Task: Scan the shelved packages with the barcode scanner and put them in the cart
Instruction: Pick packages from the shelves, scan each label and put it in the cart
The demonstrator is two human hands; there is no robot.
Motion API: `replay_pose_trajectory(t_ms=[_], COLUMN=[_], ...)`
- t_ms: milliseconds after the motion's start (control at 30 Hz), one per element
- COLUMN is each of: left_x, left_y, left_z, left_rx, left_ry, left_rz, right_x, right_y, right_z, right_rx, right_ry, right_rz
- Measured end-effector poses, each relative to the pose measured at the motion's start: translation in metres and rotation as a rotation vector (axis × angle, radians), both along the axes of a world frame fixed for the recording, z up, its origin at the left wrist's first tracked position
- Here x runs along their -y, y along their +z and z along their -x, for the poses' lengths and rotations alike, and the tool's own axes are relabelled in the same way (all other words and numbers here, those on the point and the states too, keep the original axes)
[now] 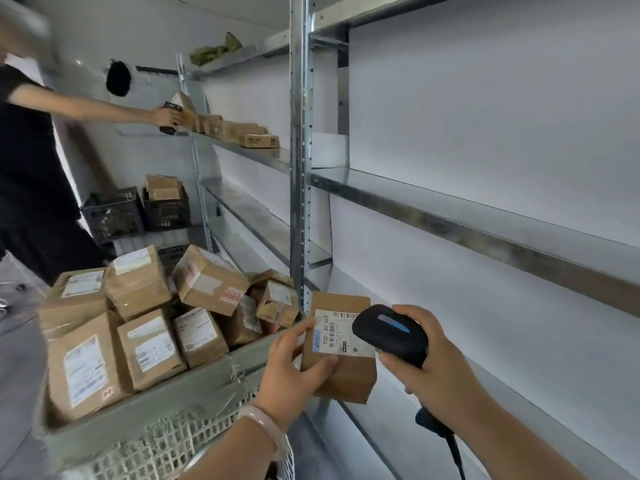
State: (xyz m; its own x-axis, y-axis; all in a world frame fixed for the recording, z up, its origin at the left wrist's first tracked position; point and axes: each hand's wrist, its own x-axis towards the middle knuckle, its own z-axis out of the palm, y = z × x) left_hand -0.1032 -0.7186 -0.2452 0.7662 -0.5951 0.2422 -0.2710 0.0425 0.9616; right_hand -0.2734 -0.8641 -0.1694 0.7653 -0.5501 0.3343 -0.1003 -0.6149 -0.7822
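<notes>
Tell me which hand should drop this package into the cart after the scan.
Left. The left hand grips the labelled package and sits right beside the cart, while the right hand holds the barcode scanner, farther from it.

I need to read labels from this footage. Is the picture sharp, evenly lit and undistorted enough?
Head view: the label on the held package is sharp, its large code legible; cart packages are slightly softer; the other person at top left is motion-blurred; the wide lens skews the shelves; light is even, without glare.
</notes>
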Motion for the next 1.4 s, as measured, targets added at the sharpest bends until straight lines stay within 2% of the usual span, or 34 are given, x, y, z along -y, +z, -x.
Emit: replay_pose_trajectory(t_ms=[300,567,800,933,1100,1233,1400], left_x=[-0.065,-0.124,-0.126,-0.118,-0.105,-0.097,-0.090], left_y=[0.002,0.030,0.044,0.059,0.072,0.070,0.067], left_z=[-0.089,-0.190,-0.259,-0.294,-0.338,-0.364,-0.382], left_rx=[-0.160,0.105,0.159,0.206,0.258,0.209,0.235], left_ry=[0.183,0.232,0.250,0.313,0.414,0.469,0.543], left_rz=[0.071,-0.018,-0.055,-0.124,-0.312,-0.423,-0.569], right_x=[-0.059,-0.107,-0.110,-0.096,-0.078,-0.067,-0.057], right_y=[-0.021,-0.008,0.007,0.020,0.031,0.030,0.024], right_z=[-0.132,-0.250,-0.325,-0.371,-0.429,-0.466,-0.494], right_rx=[-0.004,0.078,0.065,0.076,0.032,-0.020,-0.055], right_ry=[0.093,0.092,0.082,0.109,0.156,0.214,0.233], right_rz=[-0.114,-0.171,-0.147,-0.168,-0.168,-0.170,-0.117])
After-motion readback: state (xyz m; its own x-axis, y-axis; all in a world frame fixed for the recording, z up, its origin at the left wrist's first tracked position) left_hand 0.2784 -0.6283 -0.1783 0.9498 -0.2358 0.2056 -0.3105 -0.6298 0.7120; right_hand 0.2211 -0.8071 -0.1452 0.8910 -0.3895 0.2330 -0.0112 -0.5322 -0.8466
